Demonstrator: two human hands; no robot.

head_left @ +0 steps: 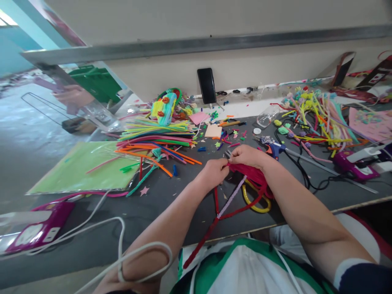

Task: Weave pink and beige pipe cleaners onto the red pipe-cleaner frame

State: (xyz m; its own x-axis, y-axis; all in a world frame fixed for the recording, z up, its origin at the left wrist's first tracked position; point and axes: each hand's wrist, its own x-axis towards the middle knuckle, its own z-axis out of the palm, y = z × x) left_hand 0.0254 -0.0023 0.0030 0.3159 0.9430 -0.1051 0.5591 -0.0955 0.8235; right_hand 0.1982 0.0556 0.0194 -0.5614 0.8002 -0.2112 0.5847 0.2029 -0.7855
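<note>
- the left hand (217, 169) was raised over the table (92, 253), its fingers pinched on the near tip of a crimson fuzzy bundle (252, 173).
- the right hand (246, 155) met it from the other side, its fingers curled down onto the same bundle, close to the left fingertips.
- the crimson bundle sat beneath the right hand and wrist, near the front edge of the table.
- a lilac stem (235, 194) and dark red stems (202, 240) ran down from it, crossing near one another; one red end reached past the table edge towards the person's clothes.
- yellow loop handles (260, 210) lay just under the bundle, partly covered.
- a blue glue gun (275, 149) rested beyond the right wrist.
- to the left, a pile of coloured pipe cleaners (156, 134) overlapped a green sheet (79, 167) in clear plastic.
- a second heap of fuzzy stems (318, 118) spread at the right, near a purple power strip (357, 167).
- a dark phone (207, 85) leaned upright against the pale panel (159, 73) behind the scraps.
- a co-worker's hand (73, 96) showed at the far left, blurred.
</note>
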